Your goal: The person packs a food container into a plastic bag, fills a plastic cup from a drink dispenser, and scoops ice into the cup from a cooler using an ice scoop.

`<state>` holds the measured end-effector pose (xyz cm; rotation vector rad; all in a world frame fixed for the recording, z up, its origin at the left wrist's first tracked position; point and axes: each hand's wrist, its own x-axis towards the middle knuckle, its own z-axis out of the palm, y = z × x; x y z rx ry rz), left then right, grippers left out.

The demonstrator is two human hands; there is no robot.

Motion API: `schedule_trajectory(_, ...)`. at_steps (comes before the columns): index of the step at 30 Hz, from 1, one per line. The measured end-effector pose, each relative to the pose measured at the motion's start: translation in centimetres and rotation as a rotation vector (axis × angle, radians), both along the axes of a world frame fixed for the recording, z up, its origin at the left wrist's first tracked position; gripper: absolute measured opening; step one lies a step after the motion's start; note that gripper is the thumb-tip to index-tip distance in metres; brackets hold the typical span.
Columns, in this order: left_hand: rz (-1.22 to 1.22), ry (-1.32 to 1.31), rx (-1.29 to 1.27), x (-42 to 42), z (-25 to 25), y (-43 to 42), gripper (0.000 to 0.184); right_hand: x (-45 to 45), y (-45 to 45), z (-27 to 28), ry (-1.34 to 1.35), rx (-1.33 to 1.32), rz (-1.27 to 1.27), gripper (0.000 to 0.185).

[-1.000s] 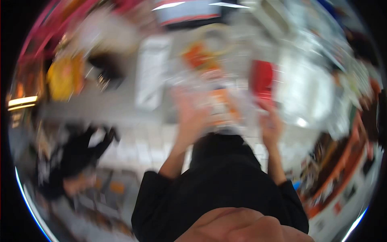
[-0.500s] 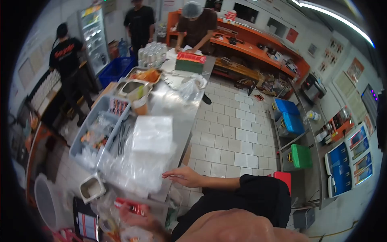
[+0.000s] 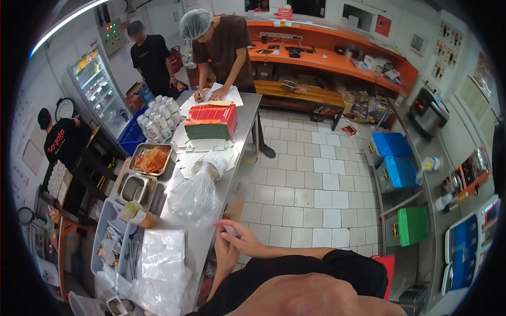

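Observation:
My left hand (image 3: 225, 254) and my right hand (image 3: 245, 240) meet in front of me, just off the metal table's edge. Their fingers are closed together, and a small pale bit shows between them, too small to name. Nearest on the table (image 3: 203, 231) is a knotted clear plastic bag (image 3: 194, 200). To the left lies a stack of clear plastic bags (image 3: 161, 258). Behind it stands a container with orange-brown contents (image 3: 143, 217), beside a light blue divided bin (image 3: 100, 247) of small packets.
A metal tray of orange food (image 3: 151, 158), a red-and-green box (image 3: 211, 121) and wrapped cans (image 3: 158, 118) stand farther up the table. A person in a hairnet (image 3: 224, 50) writes at its far end. Lidded blue tubs (image 3: 398, 171) and a green-lidded tub (image 3: 412, 225) line the right shelf.
My left hand has left a red item at the lower left and come up to my right hand, and both now touch. The view has shifted toward the table's far end.

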<state>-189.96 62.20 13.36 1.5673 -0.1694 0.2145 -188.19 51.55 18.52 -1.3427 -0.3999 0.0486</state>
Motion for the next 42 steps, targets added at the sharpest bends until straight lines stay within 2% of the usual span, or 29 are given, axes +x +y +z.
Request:
schedule_trajectory(1, -0.003, 0.041, 0.072, 2.2, 0.2, -0.7, 0.041, 1.8, -0.8, -0.5, -0.074, -0.066, -0.028, 0.036)
schedule_trajectory(2, 0.0, 0.096, 0.144, 4.4, 0.5, -0.8, 0.039, 3.8, -1.8, -1.2, 0.112, -0.037, 0.046, 0.039)
schedule_trajectory(4, 0.037, 0.181, 0.262, 8.4, 0.6, -2.5, 0.034, 8.8, -2.7, -4.1, 0.104, 0.129, -0.08, 0.039)
schedule_trajectory(6, 0.052, 0.161, 0.306, 14.1, 0.9, -5.6, 0.03, 14.0, -5.1, -4.5, 0.385, 0.436, -0.02, 0.04)
schedule_trajectory(7, 0.031, 0.124, 0.301, 16.9, 0.9, -7.9, 0.029, 17.0, -6.9, -4.3, 0.45, 0.409, -0.009, 0.04)
schedule_trajectory(9, 0.021, 0.263, 0.516, 22.5, 0.4, -12.2, 0.023, 21.5, -10.6, -4.9, 0.548, 0.396, -0.055, 0.04)
schedule_trajectory(12, -0.136, 0.139, 0.538, 30.8, 0.2, -19.6, 0.029, 29.6, -18.6, -7.3, 0.597, 0.424, -0.21, 0.041)
schedule_trajectory(14, -0.24, -0.027, 0.709, 35.2, -1.2, -24.6, 0.029, 33.2, -24.8, -8.9, 0.627, 0.492, -0.285, 0.042)
schedule_trajectory(16, -0.311, -0.192, 0.842, 39.4, -1.4, -29.3, 0.029, 36.1, -30.3, -7.6, 0.705, 0.556, -0.373, 0.043)
schedule_trajectory(20, -0.31, -0.271, 0.76, 47.8, -0.7, -37.3, 0.024, 41.7, -40.0, -9.6, 0.788, 0.649, -0.38, 0.043)
schedule_trajectory(23, -0.406, -0.243, 0.739, 54.9, -3.6, -41.3, 0.019, 47.9, -45.0, -10.0, 0.845, 0.451, -0.322, 0.044)
schedule_trajectory(24, -0.335, -0.255, 0.744, 57.0, -5.5, -42.6, 0.016, 50.4, -46.2, -9.6, 0.818, 0.435, -0.285, 0.042)
schedule_trajectory(27, -0.268, 0.056, 0.596, 62.9, -4.0, -44.7, 0.017, 59.1, -50.1, -11.0, 0.856, 0.324, -0.073, 0.041)
schedule_trajectory(28, -0.238, 0.164, 0.494, 64.7, -4.3, -45.3, 0.018, 62.2, -51.0, -11.1, 0.876, 0.314, 0.017, 0.038)
schedule_trajectory(31, -0.105, 0.284, 0.392, 69.3, -4.6, -46.6, 0.018, 70.2, -52.7, -10.2, 0.873, 0.107, 0.227, 0.033)
schedule_trajectory(36, 0.121, 0.407, 0.464, 77.1, -5.1, -48.3, 0.021, 82.2, -53.9, -10.1, 0.978, 0.009, 0.477, 0.031)
schedule_trajectory(40, 0.178, 0.407, 0.366, 86.3, -6.7, -50.0, 0.02, 91.6, -55.2, -10.5, 1.003, -0.006, 0.561, 0.029)
schedule_trajectory(41, 0.175, 0.423, 0.328, 88.3, -6.6, -50.5, 0.019, 93.3, -56.0, -10.8, 1.05, -0.027, 0.495, 0.029)
schedule_trajectory(42, 0.133, 0.366, 0.425, 91.0, -8.6, -50.6, 0.018, 95.8, -56.7, -10.9, 1.074, -0.044, 0.426, 0.028)
